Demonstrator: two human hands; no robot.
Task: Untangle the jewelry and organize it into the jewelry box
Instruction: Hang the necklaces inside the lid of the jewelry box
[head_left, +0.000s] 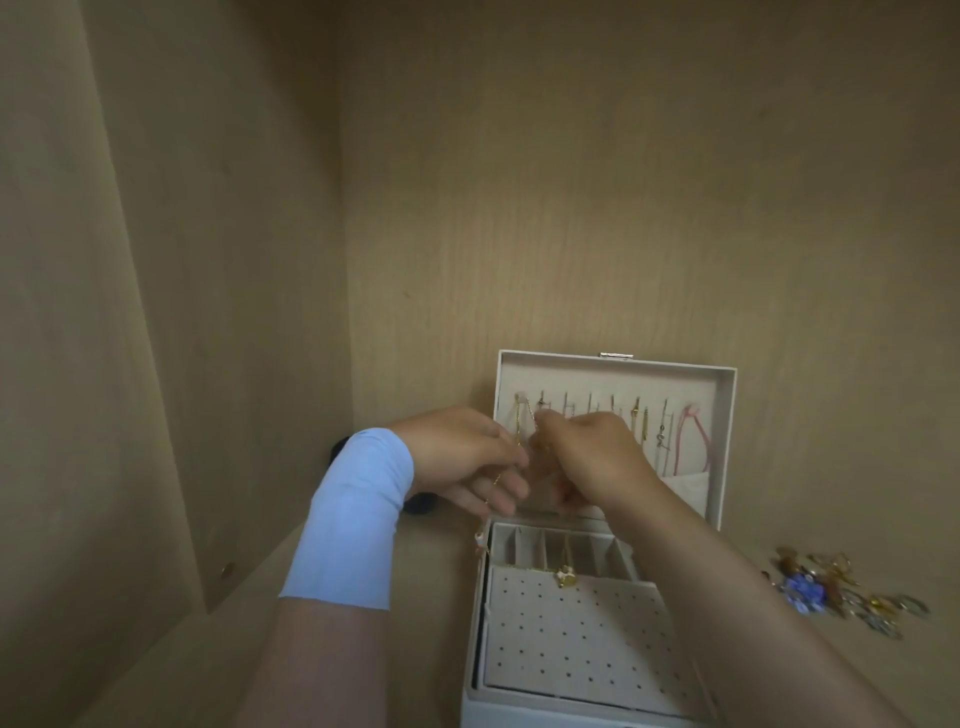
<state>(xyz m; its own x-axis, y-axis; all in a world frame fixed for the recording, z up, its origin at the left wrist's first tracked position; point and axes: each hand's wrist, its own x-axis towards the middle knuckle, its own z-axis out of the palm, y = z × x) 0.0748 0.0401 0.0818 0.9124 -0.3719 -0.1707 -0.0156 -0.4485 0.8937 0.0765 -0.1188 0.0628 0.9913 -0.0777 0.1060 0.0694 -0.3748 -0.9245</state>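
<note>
Gold chain (519, 423) hung on leftmost lid hook of jewelry box (729, 415), pinched by left hand (462, 457) and right hand (589, 457); risk of slipping off hook or knotting under a hard tug.

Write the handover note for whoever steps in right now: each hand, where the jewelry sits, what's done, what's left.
Left hand: pinches the lower part of the gold chain.
Right hand: pinches the same chain higher up, near the leftmost hook in the open jewelry box lid.
Done: pink cord and a few small pieces hang on lid hooks; a pendant necklace lies across the tray slots.
Left: settle this chain, then sort the tangled pile on the shelf right of the box.
</note>
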